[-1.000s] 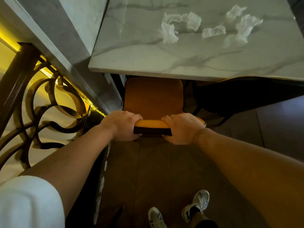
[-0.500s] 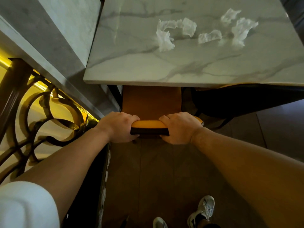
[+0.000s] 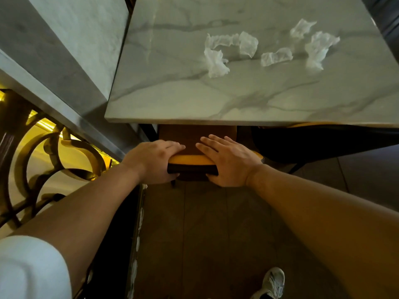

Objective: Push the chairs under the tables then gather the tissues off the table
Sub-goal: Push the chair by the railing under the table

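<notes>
Head view: left hand (image 3: 154, 160) and right hand (image 3: 228, 160) rest on the top edge of the orange chair (image 3: 192, 160) backrest, fingers nearly straight, laid over the front, thumbs behind; neither curls tight. Chair seat sits mostly under the marble table (image 3: 172, 100). 4 crumpled tissues (image 3: 214, 61) lie on the tabletop, far side. 1 shoe (image 3: 272, 283) visible on the floor.
</notes>
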